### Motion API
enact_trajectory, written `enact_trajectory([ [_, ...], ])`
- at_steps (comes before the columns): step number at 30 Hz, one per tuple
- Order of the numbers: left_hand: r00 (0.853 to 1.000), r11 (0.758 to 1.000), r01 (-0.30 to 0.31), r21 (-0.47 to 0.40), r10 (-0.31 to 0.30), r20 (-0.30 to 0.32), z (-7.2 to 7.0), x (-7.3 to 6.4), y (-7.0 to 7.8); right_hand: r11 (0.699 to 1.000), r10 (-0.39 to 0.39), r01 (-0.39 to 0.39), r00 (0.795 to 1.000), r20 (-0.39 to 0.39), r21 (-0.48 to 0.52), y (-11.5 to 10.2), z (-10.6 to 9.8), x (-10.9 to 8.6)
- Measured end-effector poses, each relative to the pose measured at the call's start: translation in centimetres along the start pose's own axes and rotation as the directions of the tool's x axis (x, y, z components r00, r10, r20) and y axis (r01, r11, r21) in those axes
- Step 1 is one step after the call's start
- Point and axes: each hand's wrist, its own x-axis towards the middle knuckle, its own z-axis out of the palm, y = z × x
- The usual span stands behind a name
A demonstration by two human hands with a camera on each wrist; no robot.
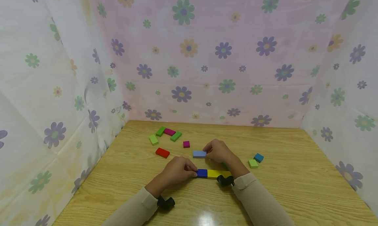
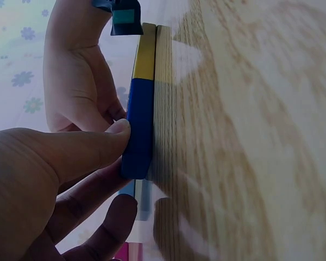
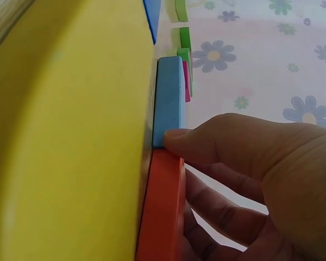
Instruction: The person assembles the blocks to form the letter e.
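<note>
Flowered cloth (image 1: 189, 68) hung behind & at both sides of the wood bench (image 1: 295, 173), whose near edge was cut off by the frame. R hand (image 1: 220, 152) pinched the lt blue block (image 1: 199, 154) by its R end, hiding from the head cam the orange block (image 3: 162, 206) butted against it. L hand (image 1: 178, 169) pinched the dk blue block (image 1: 202, 173), end to end w/ the yellow block (image 1: 215, 174), itself partly covered by the R wrist cam (image 1: 225, 180). Green block (image 1: 224, 165) mostly hidden by R forearm. Red block (image 1: 162, 153) lay well in from the L edge.
</note>
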Motion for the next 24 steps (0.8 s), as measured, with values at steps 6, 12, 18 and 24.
enact_trajectory([
  [6, 1.0, 1.0, 0.008, -0.009, -0.008, 0.003, -0.08, -0.1, 0.2, 1.0, 0.005, -0.005, 1.0, 0.006, 0.003, -0.08, -0.08, -0.11],
  [12, 1.0, 1.0, 0.009, -0.016, -0.008, 0.004, -0.18, -0.2, 0.32, 1.0, -0.001, 0.0, 1.0, 0.006, 0.018, 0.08, -0.19, -0.23],
  [18, 1.0, 1.0, -0.002, -0.011, 0.002, -0.002, -0.19, -0.14, 0.31, 1.0, -0.017, 0.017, 1.0, 0.007, 0.017, 0.14, -0.37, -0.33],
  [24, 1.0, 1.0, -0.008, -0.005, 0.008, -0.013, -0.14, -0.08, 0.25, 1.0, -0.02, 0.02, 1.0, 0.012, 0.018, 0.06, -0.38, -0.31],
])
